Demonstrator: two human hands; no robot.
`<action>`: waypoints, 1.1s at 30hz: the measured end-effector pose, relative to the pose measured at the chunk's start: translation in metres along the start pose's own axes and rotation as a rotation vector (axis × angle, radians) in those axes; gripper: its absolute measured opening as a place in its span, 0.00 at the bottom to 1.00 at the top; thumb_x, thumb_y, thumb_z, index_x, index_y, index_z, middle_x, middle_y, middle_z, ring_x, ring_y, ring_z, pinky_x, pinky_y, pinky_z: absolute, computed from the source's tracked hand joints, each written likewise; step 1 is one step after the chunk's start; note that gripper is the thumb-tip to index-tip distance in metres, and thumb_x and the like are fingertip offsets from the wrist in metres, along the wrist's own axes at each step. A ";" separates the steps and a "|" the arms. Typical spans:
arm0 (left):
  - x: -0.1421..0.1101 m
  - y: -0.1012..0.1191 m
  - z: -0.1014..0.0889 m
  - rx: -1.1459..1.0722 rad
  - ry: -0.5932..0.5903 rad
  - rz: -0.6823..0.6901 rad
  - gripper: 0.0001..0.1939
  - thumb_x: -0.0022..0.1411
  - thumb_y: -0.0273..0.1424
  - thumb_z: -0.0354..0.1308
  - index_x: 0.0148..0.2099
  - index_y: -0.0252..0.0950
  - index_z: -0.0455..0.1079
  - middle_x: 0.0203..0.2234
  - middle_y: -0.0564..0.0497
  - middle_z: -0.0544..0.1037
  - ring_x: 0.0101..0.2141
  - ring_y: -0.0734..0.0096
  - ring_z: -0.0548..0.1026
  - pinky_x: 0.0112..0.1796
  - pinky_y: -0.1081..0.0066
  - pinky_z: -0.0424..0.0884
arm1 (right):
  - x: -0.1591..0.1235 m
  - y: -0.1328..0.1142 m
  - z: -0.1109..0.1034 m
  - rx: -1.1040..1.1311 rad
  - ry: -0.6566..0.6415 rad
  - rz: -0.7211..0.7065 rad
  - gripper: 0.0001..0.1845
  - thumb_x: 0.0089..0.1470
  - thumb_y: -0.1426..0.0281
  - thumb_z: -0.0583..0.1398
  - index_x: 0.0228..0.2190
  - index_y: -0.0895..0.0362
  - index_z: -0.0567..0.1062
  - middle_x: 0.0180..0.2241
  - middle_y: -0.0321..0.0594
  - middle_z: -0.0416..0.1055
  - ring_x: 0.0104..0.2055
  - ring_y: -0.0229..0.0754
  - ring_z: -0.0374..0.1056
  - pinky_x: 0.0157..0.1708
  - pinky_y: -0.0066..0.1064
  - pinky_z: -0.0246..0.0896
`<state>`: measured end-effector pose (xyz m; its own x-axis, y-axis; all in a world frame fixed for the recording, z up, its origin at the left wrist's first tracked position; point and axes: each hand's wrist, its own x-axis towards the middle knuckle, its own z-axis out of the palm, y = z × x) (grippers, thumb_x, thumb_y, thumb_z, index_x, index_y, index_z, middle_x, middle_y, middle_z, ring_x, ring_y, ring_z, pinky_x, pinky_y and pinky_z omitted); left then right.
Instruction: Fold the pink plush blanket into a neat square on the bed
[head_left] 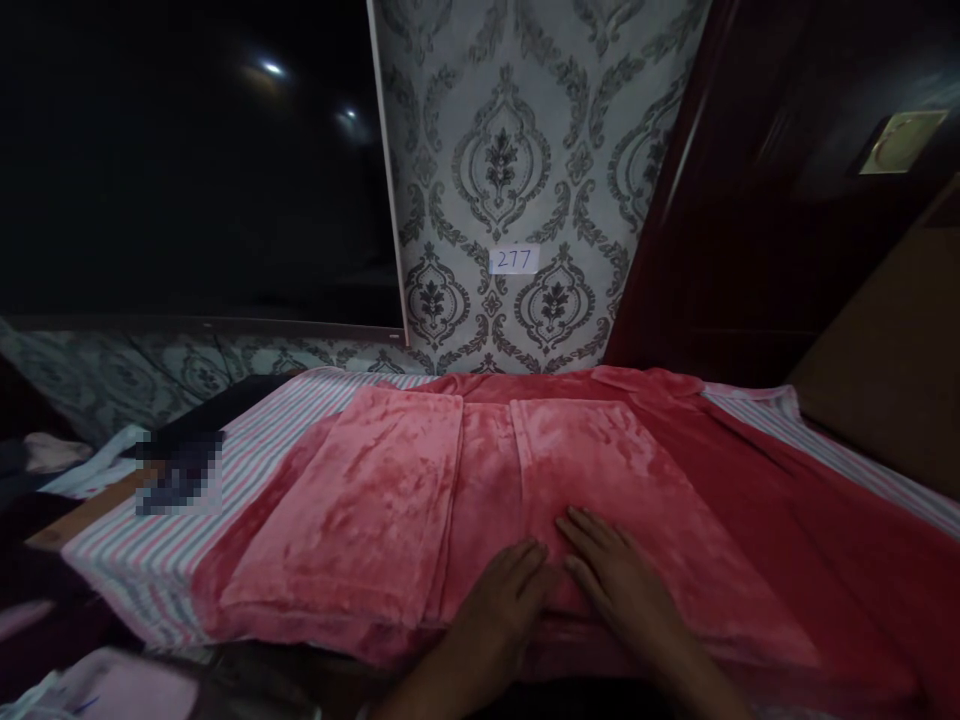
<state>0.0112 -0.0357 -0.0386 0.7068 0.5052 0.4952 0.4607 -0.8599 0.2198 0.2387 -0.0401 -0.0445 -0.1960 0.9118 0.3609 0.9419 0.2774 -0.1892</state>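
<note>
A pink plush blanket (375, 490) lies with its left and right sides folded inward, and a narrow strip shows between the two flaps. My right hand (611, 570) rests flat on the right flap (600, 450) near its front, fingers stretched out and thumb apart. Close beside it, my left hand (510, 590) lies at the front of the middle strip, fingers extended and close together. Neither hand appears to grip the cloth. Beneath the blanket spreads a darker red plush cloth (750, 520), reaching far to the right.
A striped sheet (262, 440) shows under the blankets at the left and far right. A large dark screen (195, 180) hangs behind on the left. Patterned wallpaper (502, 130) carries a paper label (514, 260) reading 277. Light-coloured cloth (127, 685) lies at the lower left.
</note>
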 end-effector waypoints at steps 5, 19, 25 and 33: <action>0.003 -0.002 0.000 -0.015 0.024 -0.010 0.29 0.63 0.18 0.50 0.65 0.36 0.60 0.60 0.41 0.72 0.61 0.59 0.68 0.58 0.55 0.70 | 0.056 -0.004 -0.017 0.157 0.075 0.019 0.24 0.61 0.69 0.52 0.56 0.60 0.74 0.57 0.52 0.71 0.60 0.52 0.66 0.61 0.47 0.59; 0.024 -0.005 0.019 0.129 0.007 -0.036 0.18 0.56 0.30 0.63 0.49 0.36 0.66 0.43 0.45 0.74 0.43 0.56 0.71 0.42 0.60 0.68 | 0.212 -0.026 -0.016 -0.013 -0.198 0.455 0.31 0.60 0.60 0.59 0.60 0.62 0.65 0.54 0.56 0.68 0.54 0.54 0.70 0.49 0.37 0.65; 0.024 -0.008 0.017 0.080 -0.015 -0.005 0.17 0.55 0.28 0.62 0.47 0.37 0.64 0.43 0.47 0.73 0.41 0.59 0.71 0.39 0.63 0.68 | 0.222 -0.020 -0.003 -0.057 -0.235 0.506 0.23 0.60 0.70 0.56 0.57 0.61 0.67 0.53 0.56 0.69 0.53 0.52 0.71 0.49 0.37 0.65; 0.025 -0.015 0.025 0.122 0.138 0.079 0.12 0.61 0.27 0.58 0.48 0.37 0.66 0.47 0.46 0.76 0.39 0.63 0.73 0.37 0.65 0.67 | 0.228 -0.010 -0.004 -0.047 -0.214 0.492 0.23 0.61 0.72 0.55 0.58 0.60 0.69 0.53 0.56 0.72 0.54 0.50 0.71 0.50 0.34 0.63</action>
<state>0.0360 -0.0084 -0.0508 0.6667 0.4145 0.6194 0.4743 -0.8770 0.0763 0.1859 0.1643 0.0429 0.2248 0.9733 0.0454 0.9469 -0.2072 -0.2460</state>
